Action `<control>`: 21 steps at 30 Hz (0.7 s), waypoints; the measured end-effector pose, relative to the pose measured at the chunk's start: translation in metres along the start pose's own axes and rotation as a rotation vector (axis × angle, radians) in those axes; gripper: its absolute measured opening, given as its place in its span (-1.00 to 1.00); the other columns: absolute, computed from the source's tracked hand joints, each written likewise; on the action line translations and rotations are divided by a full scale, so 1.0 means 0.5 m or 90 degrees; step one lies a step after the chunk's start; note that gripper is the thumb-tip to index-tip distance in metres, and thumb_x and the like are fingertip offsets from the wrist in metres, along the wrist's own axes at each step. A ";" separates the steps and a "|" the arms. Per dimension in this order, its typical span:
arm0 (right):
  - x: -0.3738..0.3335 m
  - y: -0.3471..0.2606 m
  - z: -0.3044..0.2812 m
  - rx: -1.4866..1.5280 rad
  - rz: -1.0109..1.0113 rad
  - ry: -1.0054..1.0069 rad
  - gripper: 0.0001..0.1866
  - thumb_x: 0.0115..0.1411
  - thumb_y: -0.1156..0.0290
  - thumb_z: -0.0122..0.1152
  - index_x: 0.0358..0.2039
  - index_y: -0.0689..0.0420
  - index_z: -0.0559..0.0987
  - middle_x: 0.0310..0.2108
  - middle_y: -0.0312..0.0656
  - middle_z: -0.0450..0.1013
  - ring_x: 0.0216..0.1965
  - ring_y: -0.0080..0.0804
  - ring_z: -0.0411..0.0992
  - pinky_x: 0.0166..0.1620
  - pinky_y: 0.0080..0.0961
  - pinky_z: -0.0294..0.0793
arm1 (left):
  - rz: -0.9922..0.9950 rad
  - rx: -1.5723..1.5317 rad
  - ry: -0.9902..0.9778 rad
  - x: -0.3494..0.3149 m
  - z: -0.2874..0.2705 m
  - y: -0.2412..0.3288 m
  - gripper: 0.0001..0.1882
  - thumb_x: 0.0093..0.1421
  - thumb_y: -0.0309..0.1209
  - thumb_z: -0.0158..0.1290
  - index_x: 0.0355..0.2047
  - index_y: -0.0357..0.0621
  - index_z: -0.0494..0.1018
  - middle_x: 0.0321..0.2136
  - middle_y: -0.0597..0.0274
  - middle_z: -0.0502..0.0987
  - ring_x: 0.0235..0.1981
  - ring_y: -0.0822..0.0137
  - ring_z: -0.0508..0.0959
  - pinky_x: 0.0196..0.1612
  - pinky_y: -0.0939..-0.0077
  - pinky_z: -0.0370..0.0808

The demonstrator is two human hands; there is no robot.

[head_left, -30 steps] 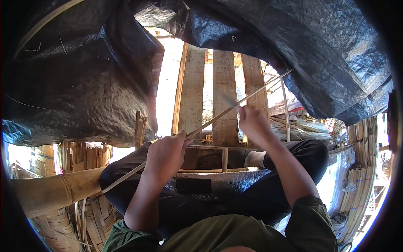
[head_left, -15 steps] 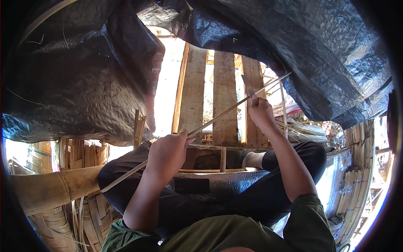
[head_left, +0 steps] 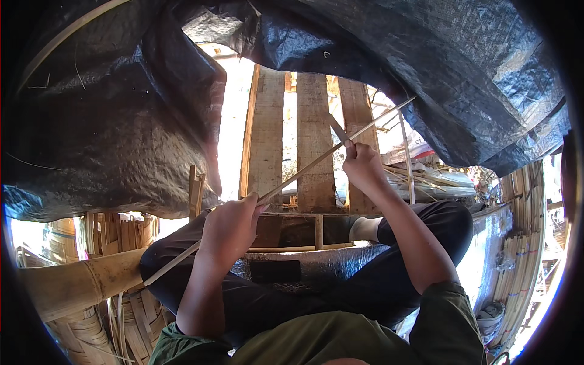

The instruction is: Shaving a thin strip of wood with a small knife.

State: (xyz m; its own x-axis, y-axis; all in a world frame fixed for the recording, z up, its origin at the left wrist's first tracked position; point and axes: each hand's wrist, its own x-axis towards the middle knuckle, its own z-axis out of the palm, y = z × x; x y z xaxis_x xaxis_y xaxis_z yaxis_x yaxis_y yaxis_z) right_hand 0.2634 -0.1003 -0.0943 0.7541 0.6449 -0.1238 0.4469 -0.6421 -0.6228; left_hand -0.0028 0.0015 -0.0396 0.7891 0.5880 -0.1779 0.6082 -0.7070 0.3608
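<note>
A long, thin bamboo strip (head_left: 304, 169) slants across my lap, from low at the left up to the far right. My left hand (head_left: 230, 228) is closed round its lower part, thumb and fingertips pinching it. Farther up, my right hand (head_left: 364, 168) grips a knife, whose handle is hidden in the fist. The knife blade (head_left: 336, 128) points away and to the left, crossing the strip just beyond my thumb. Blade and strip appear to touch there.
Wooden planks (head_left: 312, 121) run away in front of me. Dark tarpaulin (head_left: 109, 121) hangs on both sides. A thick bamboo pole (head_left: 85, 281) lies at the left above woven baskets (head_left: 79, 325). Bundled bamboo strips (head_left: 514, 280) stand at the right; loose strips (head_left: 426, 182) lie beyond my right knee.
My right hand has drawn the knife a little left and nearer along the strip. My left hand, still holding the strip, appears slightly lower and left; the whole view has shifted a little too.
</note>
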 end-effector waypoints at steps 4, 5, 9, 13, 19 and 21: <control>-0.069 -0.057 -0.001 0.029 0.025 -0.122 -0.60 0.35 0.25 -0.09 -0.37 0.35 0.55 -0.51 0.24 0.48 -0.42 0.14 0.51 -0.36 -0.11 0.44 | -0.017 -0.013 -0.007 0.003 -0.002 0.002 -0.77 0.30 -0.29 -0.02 -0.33 -0.24 0.43 -0.57 -0.13 0.52 -0.43 -0.15 0.57 -0.36 0.01 0.44; -0.088 -0.070 0.000 0.044 0.017 -0.198 -0.61 0.36 0.25 -0.09 -0.37 0.31 0.56 -0.54 0.19 0.49 -0.51 0.02 0.52 -0.49 -0.24 0.42 | -0.031 -0.031 -0.003 0.002 -0.004 0.003 -0.80 0.29 -0.32 0.00 -0.34 -0.23 0.44 -0.57 -0.15 0.51 -0.42 -0.16 0.55 -0.36 0.00 0.40; -0.063 -0.050 -0.004 -0.004 -0.018 -0.185 -0.60 0.37 0.25 -0.09 -0.40 0.31 0.57 -0.56 0.21 0.47 -0.51 -0.01 0.53 -0.49 -0.26 0.44 | -0.034 0.000 -0.029 0.001 -0.011 0.008 -0.74 0.32 -0.25 -0.04 -0.33 -0.23 0.42 -0.57 -0.10 0.55 -0.44 -0.14 0.59 -0.35 0.01 0.48; 0.029 0.004 -0.006 -0.078 -0.015 -0.021 -0.58 0.36 0.22 -0.08 -0.40 0.32 0.57 -0.54 0.25 0.48 -0.43 0.19 0.52 -0.34 -0.05 0.49 | -0.036 -0.010 -0.016 0.001 -0.008 0.010 -0.75 0.32 -0.27 -0.03 -0.33 -0.23 0.43 -0.58 -0.11 0.53 -0.44 -0.15 0.57 -0.35 0.00 0.45; 0.024 0.029 0.012 -0.050 -0.047 0.055 -0.57 0.34 0.18 -0.08 -0.39 0.33 0.54 -0.45 0.31 0.47 -0.30 0.36 0.45 -0.24 0.09 0.44 | -0.015 -0.033 -0.001 -0.006 -0.011 0.011 -0.74 0.32 -0.26 -0.04 -0.33 -0.24 0.43 -0.58 -0.14 0.51 -0.43 -0.19 0.54 -0.35 -0.01 0.41; 0.024 0.023 0.013 -0.045 -0.037 0.048 -0.57 0.34 0.18 -0.08 -0.39 0.33 0.54 -0.44 0.31 0.47 -0.31 0.35 0.45 -0.24 0.08 0.44 | -0.009 -0.038 0.008 -0.010 -0.011 0.007 -0.73 0.32 -0.25 -0.04 -0.33 -0.25 0.42 -0.58 -0.14 0.51 -0.43 -0.19 0.54 -0.34 -0.02 0.41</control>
State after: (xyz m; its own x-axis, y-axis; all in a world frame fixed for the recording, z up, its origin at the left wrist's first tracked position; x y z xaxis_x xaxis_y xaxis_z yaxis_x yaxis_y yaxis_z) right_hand 0.2743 -0.0974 -0.1081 0.7584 0.6512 -0.0286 0.5224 -0.6335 -0.5708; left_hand -0.0050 -0.0017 -0.0326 0.7792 0.6029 -0.1714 0.6124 -0.6740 0.4130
